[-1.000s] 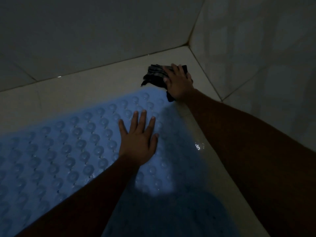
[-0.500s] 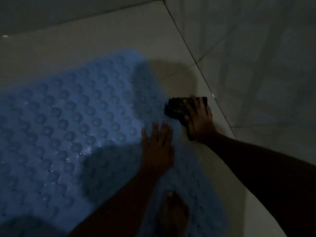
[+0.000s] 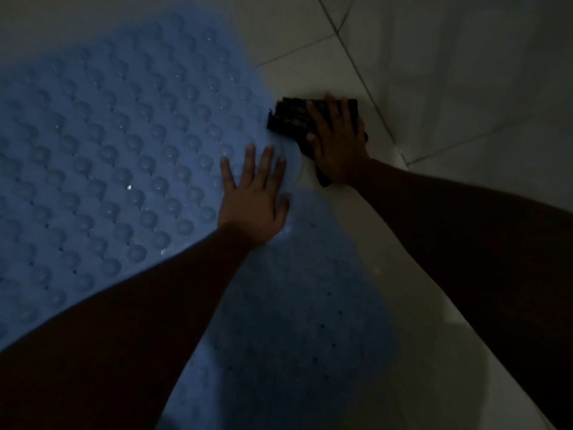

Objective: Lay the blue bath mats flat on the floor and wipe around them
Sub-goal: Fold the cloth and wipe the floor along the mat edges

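The pale tiled floor (image 3: 297,35) is running as a narrow strip between the wall (image 3: 465,72) and the blue bath mat (image 3: 124,135). The mat is lying flat, its rubbery face studded with rounded bumps and glinting droplets. A smoother, hole-dotted blue stretch nearer the person may be a second mat, though the dimness is making that uncertain. The left hand (image 3: 254,197) is pressing the mat's right edge, fingers straight and spread. Just right of it, the right hand (image 3: 336,141) is pressing flat, spread fingers on a dark folded cloth (image 3: 286,119) touching that edge. The strip probably needing wiping is running lengthwise toward the person.
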